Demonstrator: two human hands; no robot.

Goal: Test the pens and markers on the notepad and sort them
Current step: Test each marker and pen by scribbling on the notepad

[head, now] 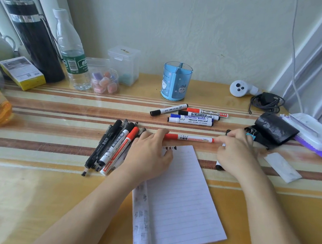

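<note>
1. Red-capped white plastic whiteboard marker (191, 138) is held level between both hands: the left hand (148, 155) curls its fingers over the cap end, and the right hand (236, 152) pinches the tail with its fingertips.
2. It sits just beyond the top edge of the lined white paper notepad (178, 195).
3. I'd say it's being uncapped for a test; next it needs a straight pull.
4. A bundle of black pens and markers (114, 147) lies to the left, and a row of whiteboard markers (191, 115) lies behind.

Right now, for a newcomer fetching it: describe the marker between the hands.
Find the lined notepad mid-table. Just past its top edge lies a red-capped whiteboard marker, left hand and right hand at its ends. It alone is held, not grouped.
</note>
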